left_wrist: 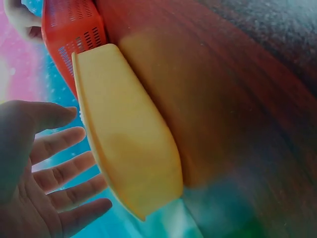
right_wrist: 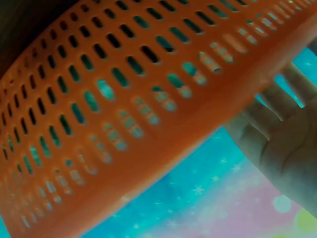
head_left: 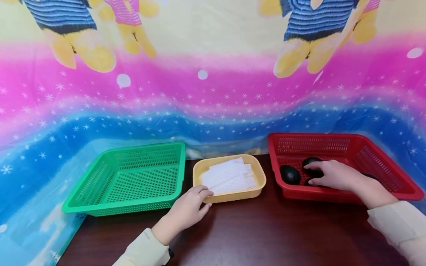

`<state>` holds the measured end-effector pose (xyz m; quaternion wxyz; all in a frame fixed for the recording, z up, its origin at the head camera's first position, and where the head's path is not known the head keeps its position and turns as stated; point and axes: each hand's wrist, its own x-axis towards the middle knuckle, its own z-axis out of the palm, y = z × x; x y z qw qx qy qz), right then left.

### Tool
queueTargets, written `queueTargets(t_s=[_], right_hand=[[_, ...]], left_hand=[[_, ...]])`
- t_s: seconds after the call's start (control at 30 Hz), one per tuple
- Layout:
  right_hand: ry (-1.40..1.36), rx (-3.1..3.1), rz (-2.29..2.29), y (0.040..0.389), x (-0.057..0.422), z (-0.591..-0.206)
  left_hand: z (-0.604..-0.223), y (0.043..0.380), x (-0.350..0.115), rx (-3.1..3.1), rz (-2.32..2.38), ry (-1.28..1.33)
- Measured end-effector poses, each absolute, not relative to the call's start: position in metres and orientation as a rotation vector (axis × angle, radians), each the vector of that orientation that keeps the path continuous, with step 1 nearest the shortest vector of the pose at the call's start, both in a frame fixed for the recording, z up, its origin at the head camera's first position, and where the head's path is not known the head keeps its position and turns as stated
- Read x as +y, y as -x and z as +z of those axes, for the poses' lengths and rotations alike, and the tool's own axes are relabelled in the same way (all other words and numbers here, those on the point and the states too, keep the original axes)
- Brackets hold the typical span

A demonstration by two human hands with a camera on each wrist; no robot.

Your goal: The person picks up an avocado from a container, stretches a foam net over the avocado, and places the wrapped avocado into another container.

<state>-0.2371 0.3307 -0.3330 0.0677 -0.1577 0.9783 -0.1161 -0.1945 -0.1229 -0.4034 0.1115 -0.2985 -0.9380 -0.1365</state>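
Note:
In the head view my right hand (head_left: 336, 174) reaches down into the red basket (head_left: 356, 194), fingers and thumb curved round a dark avocado (head_left: 311, 161). Another avocado (head_left: 290, 174) lies to the left of it, and more dark fruit shows partly behind the hand and wrist. The basket's slotted wall hides these fingertips in the right wrist view. My left hand (head_left: 189, 207) is at the near left rim of the yellow tray (head_left: 261, 178), its fingers spread and extended. White foam net sleeves (head_left: 229, 175) lie in that tray, beside the fingertips.
To the left stands a green basket (head_left: 143, 184) with slotted sides. All three containers line the back of the dark wooden table (head_left: 253, 232), right up against a printed cloth (head_left: 213, 96).

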Motion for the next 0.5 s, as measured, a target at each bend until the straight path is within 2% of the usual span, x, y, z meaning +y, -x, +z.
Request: queueTargets(t_s=[0.5], right_hand=[[0.405, 2.792, -0.41, 0.252, 0.354, -0.349]], left_hand=[[-0.418, 0.203, -0.127, -2.675, -0.421, 0.899]])
